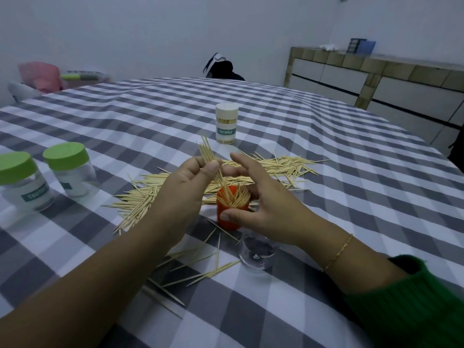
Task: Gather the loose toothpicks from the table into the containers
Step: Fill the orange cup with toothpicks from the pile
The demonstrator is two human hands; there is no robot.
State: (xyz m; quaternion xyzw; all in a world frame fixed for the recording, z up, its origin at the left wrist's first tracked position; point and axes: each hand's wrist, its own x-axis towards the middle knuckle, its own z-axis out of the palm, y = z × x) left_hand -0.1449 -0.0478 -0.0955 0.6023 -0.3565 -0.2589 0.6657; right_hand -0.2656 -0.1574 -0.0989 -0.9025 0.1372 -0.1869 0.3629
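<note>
My left hand (185, 184) pinches a bundle of toothpicks (208, 154) upright, its lower tips reaching down toward the orange container (227, 218). That container stands in front of me with several toothpicks sticking out of its open top. My right hand (258, 197) curves round the container's right side, thumb pressed on its front wall and fingers spread behind it. Loose toothpicks (276, 165) lie in a wide heap behind the container, and more loose toothpicks (198, 262) are scattered nearer to me.
Two clear jars with green lids (66, 156) (15, 167) stand at the left. A closed white toothpick container (226, 123) stands behind the heap. A clear lid (256, 254) lies under my right wrist. The checked tablecloth (351, 197) covers the table; a cabinet (376, 81) lines the right wall.
</note>
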